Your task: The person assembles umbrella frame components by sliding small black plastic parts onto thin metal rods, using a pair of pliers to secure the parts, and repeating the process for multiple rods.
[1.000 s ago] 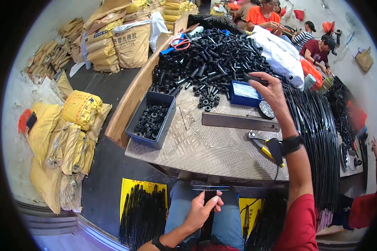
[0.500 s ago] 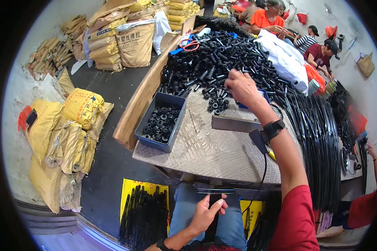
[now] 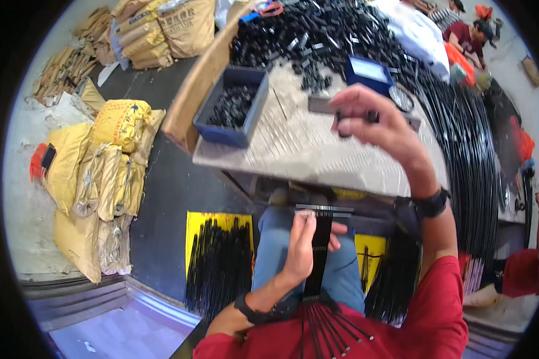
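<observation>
My left hand (image 3: 302,248) is closed round a flat bundle of thin black rods (image 3: 320,251) above my lap. Their lower ends fan out against my red shirt, each with a small round tip. Pale thin strips cross the top of the bundle. My right hand (image 3: 380,122) is raised over the near right of the table, fingers curled round a small black cylindrical part (image 3: 371,116). Under that hand lies a metal bar (image 3: 320,104), partly hidden by it. Beyond it stand a small blue box (image 3: 368,84) and a round dish (image 3: 401,99).
A heap of black tubular parts (image 3: 317,36) covers the table's (image 3: 299,146) far side. A grey-blue bin (image 3: 224,137) of small black parts stands left, beside a wooden board (image 3: 188,102). Long black rods (image 3: 461,143) hang at right. Bundled rods (image 3: 218,269) stand by my legs.
My right hand has come back from the heap toward me and now has a small black part in its fingers. The left hand keeps hold of the rods. The view has tilted down.
</observation>
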`<state>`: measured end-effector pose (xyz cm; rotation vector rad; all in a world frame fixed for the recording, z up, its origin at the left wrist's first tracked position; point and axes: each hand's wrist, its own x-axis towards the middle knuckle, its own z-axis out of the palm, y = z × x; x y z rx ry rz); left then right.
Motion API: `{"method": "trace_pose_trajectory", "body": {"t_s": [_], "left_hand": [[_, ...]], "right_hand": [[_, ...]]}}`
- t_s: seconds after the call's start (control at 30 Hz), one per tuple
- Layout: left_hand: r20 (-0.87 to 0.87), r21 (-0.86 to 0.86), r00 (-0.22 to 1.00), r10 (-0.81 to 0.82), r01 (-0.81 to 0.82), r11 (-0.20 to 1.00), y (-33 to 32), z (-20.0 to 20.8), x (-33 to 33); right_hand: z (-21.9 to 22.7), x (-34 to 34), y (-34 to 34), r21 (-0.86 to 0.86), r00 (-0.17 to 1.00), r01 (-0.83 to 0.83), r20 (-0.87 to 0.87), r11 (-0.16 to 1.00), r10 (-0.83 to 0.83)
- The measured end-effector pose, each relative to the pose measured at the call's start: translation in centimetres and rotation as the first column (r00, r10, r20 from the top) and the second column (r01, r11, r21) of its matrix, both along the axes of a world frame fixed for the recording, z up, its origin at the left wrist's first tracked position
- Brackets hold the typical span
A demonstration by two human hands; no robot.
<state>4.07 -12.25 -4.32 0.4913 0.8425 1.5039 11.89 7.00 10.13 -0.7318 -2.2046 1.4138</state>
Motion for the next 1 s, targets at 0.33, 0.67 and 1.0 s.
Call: {"method": "trace_pose_trajectory", "body": {"t_s": [0.33, 0.67, 1.0], "left_hand": [[-0.059, 0.029, 0.997, -0.050, 0.052, 0.998, -1.6, 2.0, 2.8], [-0.200, 0.069, 0.979, 0.051, -0.038, 0.997, -3.5, 3.4, 5.1], [-0.188, 0.102, 0.982, 0.000, 0.019, 0.995, -4.9, 4.8, 5.7]], "right_hand": [[-6.6, 4.4, -9.9, -0.326, 0.858, 0.245, -0.366, 0.913, -0.361], [-7.6, 7.8, -9.2, -0.502, 0.928, 0.002, -0.321, 0.865, -0.189], [-8.0, 7.8, -10.8, -0.566, 0.901, -0.071, -0.390, 0.821, -0.192]]}}
